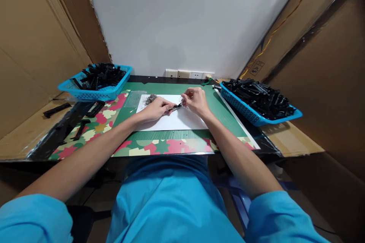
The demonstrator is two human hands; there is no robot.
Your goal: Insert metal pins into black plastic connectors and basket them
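Left hand (156, 108) and right hand (195, 100) pinch a small black part (177, 106) together over a white sheet (176, 122) mid-desk (151, 79), likely a backdrop for the metal bits (150, 99). The left basket (94, 92) and right basket (242, 109) flank within reach.

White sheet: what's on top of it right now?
A heap of grey bits lies near its far left corner. Over the middle, the left hand and right hand pinch a thin black part between them. Anything under the hands is hidden.
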